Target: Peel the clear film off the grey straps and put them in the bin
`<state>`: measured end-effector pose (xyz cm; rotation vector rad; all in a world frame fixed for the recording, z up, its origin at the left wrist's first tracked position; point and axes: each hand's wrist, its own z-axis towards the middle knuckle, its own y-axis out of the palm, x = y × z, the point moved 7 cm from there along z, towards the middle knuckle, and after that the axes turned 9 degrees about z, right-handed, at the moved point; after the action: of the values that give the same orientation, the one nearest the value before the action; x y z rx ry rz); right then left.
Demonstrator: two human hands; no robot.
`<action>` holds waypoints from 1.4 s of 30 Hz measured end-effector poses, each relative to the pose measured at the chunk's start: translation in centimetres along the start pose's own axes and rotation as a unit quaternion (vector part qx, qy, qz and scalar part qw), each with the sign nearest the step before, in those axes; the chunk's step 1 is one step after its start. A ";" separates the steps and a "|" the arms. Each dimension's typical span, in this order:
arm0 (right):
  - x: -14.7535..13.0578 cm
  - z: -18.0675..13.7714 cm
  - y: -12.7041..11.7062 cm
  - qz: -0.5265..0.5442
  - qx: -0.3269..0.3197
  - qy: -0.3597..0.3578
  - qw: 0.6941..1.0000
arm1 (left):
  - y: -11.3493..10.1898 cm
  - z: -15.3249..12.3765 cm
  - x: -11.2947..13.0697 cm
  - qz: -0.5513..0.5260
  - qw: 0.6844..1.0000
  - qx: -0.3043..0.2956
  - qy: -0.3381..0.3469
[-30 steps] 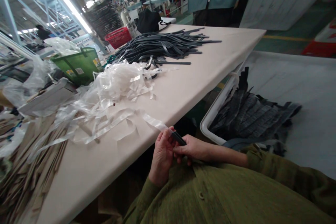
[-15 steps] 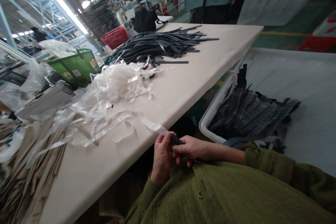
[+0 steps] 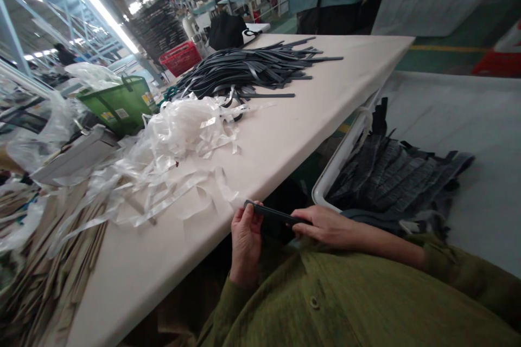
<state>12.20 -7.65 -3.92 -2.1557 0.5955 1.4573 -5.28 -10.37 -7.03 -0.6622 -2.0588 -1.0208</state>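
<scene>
A dark strip runs between my two hands, just off the table's near edge. My left hand pinches its left end between thumb and fingers. Farther along, my right hand is closed around the strip. White translucent tape lies on the table just beyond my left fingertips; whether it touches them I cannot tell. Behind it is a heap of the same white tape. A large bundle of dark strips lies farther back on the table.
The pale table slants away to the right. A white bin at my right holds dark fabric strips. Brown strips cover the table's left end. A green bag and a red basket stand farther back.
My hands have moved apart, the right one to the right, and more of the dark strip shows between them. The white tape that reached my left fingers has dropped back onto the table.
</scene>
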 end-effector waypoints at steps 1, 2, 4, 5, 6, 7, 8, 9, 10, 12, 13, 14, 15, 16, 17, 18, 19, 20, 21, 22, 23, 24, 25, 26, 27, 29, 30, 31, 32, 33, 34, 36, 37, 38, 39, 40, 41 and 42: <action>0.3 -0.6 -0.3 -0.010 0.003 0.010 1.000 | -0.1 0.2 0.0 -0.007 1.000 0.003 -0.003; 0.6 -1.1 -0.4 -0.007 0.001 0.023 1.000 | -0.1 0.2 -0.1 -0.010 1.000 0.000 -0.010; 1.0 -1.5 -0.3 0.017 0.000 0.036 0.999 | 0.4 0.0 -0.9 -0.009 0.999 -0.018 -0.035; 1.0 -1.4 -0.2 0.030 -0.001 0.035 0.999 | 0.8 -0.3 -1.4 -0.006 0.998 -0.028 -0.050; 0.9 -1.2 0.0 0.045 -0.001 0.035 0.998 | 1.2 -0.7 -1.9 -0.001 0.997 -0.039 -0.065; 0.8 -0.9 0.2 0.058 -0.001 0.033 0.998 | 1.6 -1.0 -2.4 0.004 0.996 -0.048 -0.079; 0.6 -0.6 0.3 0.066 0.003 0.025 0.998 | 1.9 -1.4 -2.8 0.008 0.995 -0.055 -0.088; 0.4 -0.2 0.3 0.070 0.007 0.013 0.997 | 2.2 -1.6 -3.0 0.010 0.994 -0.061 -0.092; 0.2 0.1 0.4 0.080 0.009 -0.001 0.997 | 2.4 -1.8 -3.0 0.012 0.994 -0.068 -0.091; 0.1 0.6 0.4 0.132 0.004 -0.015 0.991 | 2.6 -2.0 -2.9 0.019 0.993 -0.080 -0.079; 0.2 0.8 0.5 0.167 -0.005 -0.010 0.986 | 2.6 -2.1 -2.8 0.024 0.993 -0.084 -0.075; 0.5 0.9 0.6 0.202 -0.014 0.001 0.979 | 2.6 -2.0 -2.7 0.028 0.993 -0.086 -0.075; 0.8 0.9 0.7 0.228 -0.021 0.014 0.973 | 2.5 -2.0 -2.7 0.031 0.993 -0.085 -0.077; 1.1 0.9 0.7 0.242 -0.024 0.024 0.970 | 2.3 -1.9 -2.9 0.033 0.993 -0.081 -0.084; 1.3 0.9 0.6 0.247 -0.024 0.028 0.968 | 2.1 -1.8 -3.0 0.034 0.992 -0.075 -0.092; 1.5 0.9 0.5 0.248 -0.023 0.027 0.968 | 1.9 -1.7 -3.2 0.034 0.992 -0.070 -0.101; 1.5 0.9 0.4 0.248 -0.019 0.024 0.968 | 1.8 -1.6 -3.4 0.033 0.991 -0.067 -0.107; 1.5 0.9 0.3 0.251 -0.016 0.020 0.968 | 1.7 -1.6 -3.6 0.033 0.991 -0.065 -0.112; 1.5 0.9 0.2 0.257 -0.013 0.019 0.966 | 1.6 -1.6 -3.7 0.033 0.991 -0.065 -0.114; 1.6 0.9 0.2 0.266 -0.013 0.019 0.964 | 1.6 -1.6 -3.8 0.033 0.991 -0.065 -0.115; 1.6 0.9 0.3 0.275 -0.015 0.022 0.961 | 1.5 -1.6 -3.8 0.032 0.991 -0.066 -0.116; 1.6 0.9 0.4 0.283 -0.020 0.027 0.958 | 1.5 -1.6 -3.8 0.033 0.990 -0.066 -0.117; 1.6 0.9 0.5 0.289 -0.027 0.031 0.957 | 1.5 -1.6 -3.9 0.035 0.990 -0.068 -0.119; 1.6 0.9 0.7 0.286 -0.035 0.034 0.957 | 1.5 -1.7 -3.9 0.037 0.990 -0.070 -0.121; 1.6 0.9 0.7 0.267 -0.035 0.032 0.962 | 1.6 -1.7 -3.8 0.040 0.989 -0.072 -0.121; 1.6 1.0 0.5 0.198 -0.008 0.018 0.980 | 1.7 -1.8 -3.7 0.048 0.989 -0.075 -0.115; 1.6 1.0 0.3 0.162 0.016 0.007 0.987 | 1.8 -1.8 -3.6 0.056 0.990 -0.074 -0.108; 1.6 1.0 0.0 0.120 0.046 -0.003 0.992 | 1.9 -1.8 -3.5 0.068 0.990 -0.072 -0.100; 1.7 1.0 -0.3 0.070 0.075 -0.011 0.995 | 1.9 -1.8 -3.4 0.081 0.990 -0.069 -0.092; 1.7 0.9 -0.5 0.012 0.101 -0.018 0.995 | 1.9 -1.9 -3.4 0.095 0.990 -0.066 -0.086; 1.7 0.9 -0.6 -0.053 0.118 -0.023 0.991 | 1.9 -1.8 -3.5 0.109 0.989 -0.063 -0.081; 1.6 0.7 -0.4 -0.193 0.125 -0.031 0.973 | 1.8 -1.8 -3.7 0.128 0.987 -0.060 -0.075; 1.5 0.6 -0.2 -0.247 0.114 -0.031 0.962 | 1.8 -1.8 -3.9 0.132 0.987 -0.060 -0.074; 1.6 0.5 0.0 -0.283 0.099 -0.030 0.954 | 1.8 -1.8 -4.0 0.133 0.987 -0.059 -0.073; 1.6 0.3 0.1 -0.310 0.083 -0.026 0.947 | 1.8 -1.7 -4.1 0.130 0.987 -0.058 -0.072; 1.7 0.2 0.3 -0.330 0.064 -0.021 0.942 | 1.8 -1.7 -4.1 0.124 0.988 -0.054 -0.071; 1.7 0.1 0.4 -0.345 0.046 -0.017 0.937 | 1.8 -1.7 -4.1 0.115 0.989 -0.049 -0.073; 1.8 -0.1 0.5 -0.353 0.030 -0.016 0.935 | 1.8 -1.7 -4.1 0.104 0.991 -0.044 -0.075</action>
<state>12.60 -8.25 -5.68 -1.9820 -0.1555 1.0456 -0.88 -11.24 -8.78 -1.0049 -2.0297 -0.9688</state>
